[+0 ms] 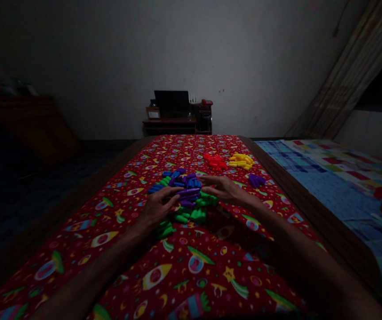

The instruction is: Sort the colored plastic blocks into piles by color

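In the head view, a mixed pile of small plastic pieces lies on a red patterned cloth (157,275). It has purple pieces (188,194), blue pieces (159,187) and green pieces (198,216). My left hand (157,204) is at the pile's left side, index finger and thumb apart, tips at the end of a long purple piece; whether they touch it is unclear. From the right, my right hand (223,189) reaches to the blue and green pieces with its fingers apart. No piece shows in its grasp.
Red pieces (215,162), yellow pieces (241,161) and a small purple group (256,180) lie apart, farther right. A dark monitor (172,103) stands on a desk by the wall. Checked bedding (317,191) is on the right, a wooden cabinet (27,124) on the left.
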Demonstrator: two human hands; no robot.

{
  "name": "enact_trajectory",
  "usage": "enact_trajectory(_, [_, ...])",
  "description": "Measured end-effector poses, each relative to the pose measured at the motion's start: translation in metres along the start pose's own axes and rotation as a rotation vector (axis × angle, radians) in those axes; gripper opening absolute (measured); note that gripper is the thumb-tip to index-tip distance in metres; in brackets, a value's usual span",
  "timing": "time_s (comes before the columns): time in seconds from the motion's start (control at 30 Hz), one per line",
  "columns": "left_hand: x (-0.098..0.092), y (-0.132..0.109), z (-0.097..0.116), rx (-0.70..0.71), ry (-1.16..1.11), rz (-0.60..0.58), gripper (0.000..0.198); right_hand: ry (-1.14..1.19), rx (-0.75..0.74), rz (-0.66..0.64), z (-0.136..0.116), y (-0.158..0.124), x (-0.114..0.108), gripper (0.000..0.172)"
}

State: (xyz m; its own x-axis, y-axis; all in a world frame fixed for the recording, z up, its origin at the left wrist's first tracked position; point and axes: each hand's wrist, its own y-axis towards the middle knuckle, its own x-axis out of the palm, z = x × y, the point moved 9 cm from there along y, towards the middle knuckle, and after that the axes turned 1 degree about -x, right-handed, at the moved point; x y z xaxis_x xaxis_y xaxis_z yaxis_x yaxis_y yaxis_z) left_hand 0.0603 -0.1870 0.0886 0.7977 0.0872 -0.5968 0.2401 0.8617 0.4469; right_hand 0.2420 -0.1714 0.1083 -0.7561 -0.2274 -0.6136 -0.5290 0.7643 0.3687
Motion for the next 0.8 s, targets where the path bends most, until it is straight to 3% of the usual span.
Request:
enact_trajectory(0.1, [0.009, -0.003, 0.003, -0.004, -0.038, -0.058, 0.036, -0.059, -0.035, -0.092, -0.012, -0.002, 0.035, 0.034])
enact_trajectory(0.2, [0.01, -0.003, -0.003, -0.044, -0.08, -0.071, 0.04, -0.193, -0.031, -0.104, -0.006, -0.003, 0.033, 0.026])
enact_trajectory(0.27, [0.006, -0.002, -0.01, -0.085, -0.096, -0.045, 0.043, -0.252, -0.009, -0.043, 0.005, -0.001, 0.011, 0.026])
enact_trajectory(0.33, [-0.001, 0.0, -0.016, -0.114, -0.095, -0.008, 0.045, -0.327, 0.047, 0.092, 0.021, -0.003, -0.026, 0.027])
enact_trajectory(0.43, [-0.007, 0.002, -0.022, -0.137, -0.096, 0.014, 0.05, -0.504, 0.2, 0.29, 0.051, -0.017, -0.082, 0.029])
enact_trajectory(0.5, [-0.006, 0.002, -0.023, -0.145, -0.109, 0.001, 0.053, -0.67, 0.321, 0.35, 0.071, -0.032, -0.109, 0.029])
enact_trajectory(0.6, [-0.004, 0.002, -0.02, -0.121, -0.066, -0.008, 0.051, -0.855, 0.491, 0.35, 0.097, -0.054, -0.128, 0.03])
enact_trajectory(0.7, [-0.003, 0.002, -0.018, -0.091, -0.025, 0.0, 0.049, -0.877, 0.629, 0.325, 0.115, -0.066, -0.134, 0.029])
enact_trajectory(0.8, [0.0, 0.001, -0.024, -0.126, -0.114, -0.008, 0.051, -0.818, 0.608, 0.414, 0.109, -0.064, -0.138, 0.029])
